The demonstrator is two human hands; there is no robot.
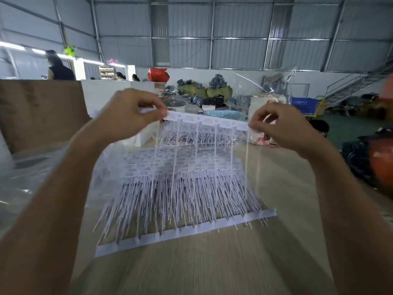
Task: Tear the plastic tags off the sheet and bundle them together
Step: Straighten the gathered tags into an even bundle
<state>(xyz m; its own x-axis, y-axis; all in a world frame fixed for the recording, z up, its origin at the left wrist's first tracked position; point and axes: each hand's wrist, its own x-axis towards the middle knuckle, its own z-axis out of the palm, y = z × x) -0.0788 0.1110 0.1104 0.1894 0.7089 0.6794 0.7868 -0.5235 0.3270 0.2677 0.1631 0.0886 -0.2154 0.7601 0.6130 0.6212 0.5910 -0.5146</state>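
Observation:
I hold a sheet of white plastic tags [204, 121] up in the air in front of me, its top strip stretched level between both hands and its thin tails hanging down. My left hand [127, 116] pinches the left end of the strip. My right hand [280, 124] pinches the right end. Below them, a stack of more tag sheets [180, 192] lies flat on the wooden table [202, 269], with a white strip along its near edge.
Clear plastic wrap [27, 177] lies on the table at the left. A brown cardboard panel [40, 111] stands behind it. A far table holds a blue basket [223, 113], bags and clutter. People are at the back left and low at the right.

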